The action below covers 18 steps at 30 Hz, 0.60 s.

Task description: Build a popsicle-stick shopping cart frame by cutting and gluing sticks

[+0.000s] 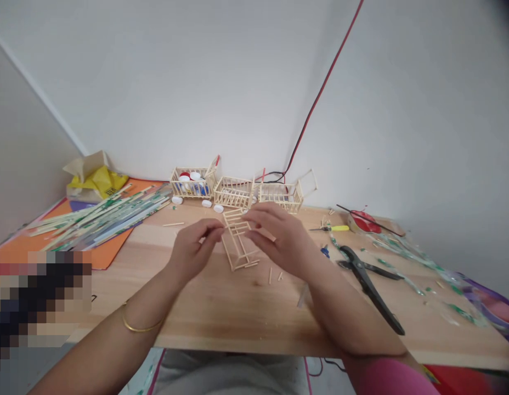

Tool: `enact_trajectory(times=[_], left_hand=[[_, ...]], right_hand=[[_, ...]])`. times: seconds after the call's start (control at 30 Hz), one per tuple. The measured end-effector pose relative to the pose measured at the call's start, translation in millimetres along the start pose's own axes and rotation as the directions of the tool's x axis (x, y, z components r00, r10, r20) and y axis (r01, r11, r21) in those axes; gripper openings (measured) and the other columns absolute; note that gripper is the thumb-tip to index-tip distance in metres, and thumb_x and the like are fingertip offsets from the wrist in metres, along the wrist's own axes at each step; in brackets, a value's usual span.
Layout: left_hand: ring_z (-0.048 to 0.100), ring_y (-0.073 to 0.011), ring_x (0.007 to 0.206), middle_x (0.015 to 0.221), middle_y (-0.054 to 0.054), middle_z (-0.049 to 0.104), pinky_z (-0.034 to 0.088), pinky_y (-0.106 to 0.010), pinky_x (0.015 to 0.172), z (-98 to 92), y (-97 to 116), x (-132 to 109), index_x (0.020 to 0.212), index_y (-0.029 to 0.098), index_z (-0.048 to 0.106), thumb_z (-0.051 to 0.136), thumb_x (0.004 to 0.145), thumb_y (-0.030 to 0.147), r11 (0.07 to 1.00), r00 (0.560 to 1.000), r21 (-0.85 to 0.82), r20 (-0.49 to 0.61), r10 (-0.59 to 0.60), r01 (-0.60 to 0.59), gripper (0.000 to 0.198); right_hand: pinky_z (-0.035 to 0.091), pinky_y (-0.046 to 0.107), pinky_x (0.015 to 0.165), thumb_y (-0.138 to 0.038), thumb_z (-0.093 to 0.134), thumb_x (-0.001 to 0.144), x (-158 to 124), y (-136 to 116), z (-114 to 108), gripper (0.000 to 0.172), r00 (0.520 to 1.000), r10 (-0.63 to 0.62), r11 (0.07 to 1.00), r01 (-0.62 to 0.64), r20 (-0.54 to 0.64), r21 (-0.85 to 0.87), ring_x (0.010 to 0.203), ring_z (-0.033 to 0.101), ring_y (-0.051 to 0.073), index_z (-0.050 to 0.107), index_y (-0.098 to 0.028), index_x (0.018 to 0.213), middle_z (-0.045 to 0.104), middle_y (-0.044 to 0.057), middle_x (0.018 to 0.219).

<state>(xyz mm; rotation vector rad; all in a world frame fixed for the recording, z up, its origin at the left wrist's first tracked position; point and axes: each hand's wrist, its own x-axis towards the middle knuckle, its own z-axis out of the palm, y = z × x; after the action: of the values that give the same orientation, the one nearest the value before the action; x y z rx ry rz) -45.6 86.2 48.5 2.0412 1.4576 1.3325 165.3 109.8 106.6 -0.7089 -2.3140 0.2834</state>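
A small frame of thin wooden sticks (239, 241) lies on the table between my hands, with crosspieces along its far half. My left hand (197, 246) is closed in a pinch at the frame's left rail; the exact contact is partly hidden by the fingertips. On the other side, my right hand (279, 236) has its thumb and fingers apart, close to the frame's right edge, with nothing visible between them. Short cut sticks (251, 264) lie by the frame's near end. Behind it stand three stick-built carts, a left one (192, 184), a middle one (233, 192) and a right one (280, 197).
Black-handled cutters (372, 285) and a yellow-handled tool (339, 228) lie to the right, with green-and-clear wrappers (402, 269). Bundled sticks (102, 216) rest on an orange sheet (114, 252) at left, before a yellow bag (100, 181). A red-black cable (316, 99) runs down the wall.
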Motion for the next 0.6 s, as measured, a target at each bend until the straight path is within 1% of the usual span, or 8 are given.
enact_trajectory(times=[0.03,0.1,0.2,0.3,0.4,0.53,0.6], left_hand=[[0.057,-0.0104,0.061,0.068,0.0,0.064,0.042,-0.02,0.06,2.6,3.5,-2.9,0.086,0.018,0.062,0.049,0.086,0.026,0.999,0.999,-0.018,0.011,0.031,-0.031,0.015],[0.059,-0.0105,0.062,0.069,0.0,0.066,0.043,-0.02,0.061,6.8,8.8,-7.6,0.089,0.018,0.063,0.05,0.086,0.024,0.996,0.996,-0.044,0.047,0.079,-0.077,0.015],[0.06,-0.0105,0.063,0.07,0.0,0.067,0.045,-0.02,0.062,9.8,14.0,-11.8,0.088,0.018,0.064,0.052,0.085,0.022,0.993,0.995,-0.082,0.051,0.088,-0.083,0.013],[0.061,-0.0109,0.066,0.078,-0.001,0.069,0.047,-0.02,0.063,10.9,15.6,-13.2,0.091,0.018,0.063,0.059,0.081,0.024,0.99,1.0,-0.139,0.02,0.012,-0.01,0.012],[0.061,-0.0114,0.069,0.085,-0.003,0.069,0.048,-0.021,0.065,12.2,13.6,-12.4,0.093,0.018,0.064,0.059,0.081,0.026,0.977,0.996,-0.196,0.009,-0.09,0.09,0.014],[0.059,-0.0123,0.075,0.082,-0.002,0.066,0.046,-0.023,0.07,14.7,8.4,-9.7,0.085,0.018,0.065,0.058,0.082,0.025,0.977,0.987,-0.155,-0.04,-0.153,0.145,0.011],[0.058,-0.012,0.073,0.081,-0.001,0.065,0.045,-0.023,0.07,16.3,6.0,-8.5,0.083,0.018,0.065,0.059,0.08,0.026,0.966,0.973,-0.146,-0.053,-0.225,0.215,0.01]], right_hand=[[0.046,0.03,0.082,-0.022,0.051,0.089,0.6,0.8,4.8,0.022,0.998,-0.027,0.999,0.025,0.057,0.02,0.098,0.056,0.017,0.057,-0.019,0.11,0.059,0.01,0.109],[0.046,0.029,0.08,-0.022,0.047,0.091,1.3,0.7,11.2,0.017,0.988,-0.05,0.998,0.045,0.143,0.035,0.093,0.056,0.016,0.058,-0.019,0.104,0.06,0.009,0.101],[0.044,0.027,0.073,-0.023,0.043,0.094,2.2,-1.1,11.6,0.018,0.977,-0.019,1.0,0.021,0.212,-0.007,0.083,0.056,0.015,0.06,-0.018,0.092,0.06,0.007,0.087],[0.042,0.026,0.071,-0.021,0.044,0.093,3.2,0.7,2.4,0.016,0.965,0.047,0.998,-0.032,0.257,-0.062,0.08,0.054,0.015,0.059,-0.016,0.087,0.059,0.006,0.083],[0.04,0.025,0.07,-0.019,0.046,0.091,3.4,10.6,-9.3,0.012,0.961,0.092,0.994,-0.075,0.261,-0.075,0.079,0.052,0.014,0.058,-0.016,0.087,0.057,0.006,0.086],[0.038,0.025,0.069,-0.017,0.051,0.088,1.9,30.7,-14.1,0.008,0.952,0.12,0.992,-0.102,0.282,-0.078,0.077,0.051,0.014,0.058,-0.017,0.084,0.056,0.004,0.084],[0.037,0.024,0.068,-0.017,0.051,0.087,1.2,38.5,-11.5,0.009,0.94,0.144,0.989,-0.125,0.309,-0.081,0.076,0.051,0.014,0.058,-0.018,0.082,0.057,0.003,0.081]])
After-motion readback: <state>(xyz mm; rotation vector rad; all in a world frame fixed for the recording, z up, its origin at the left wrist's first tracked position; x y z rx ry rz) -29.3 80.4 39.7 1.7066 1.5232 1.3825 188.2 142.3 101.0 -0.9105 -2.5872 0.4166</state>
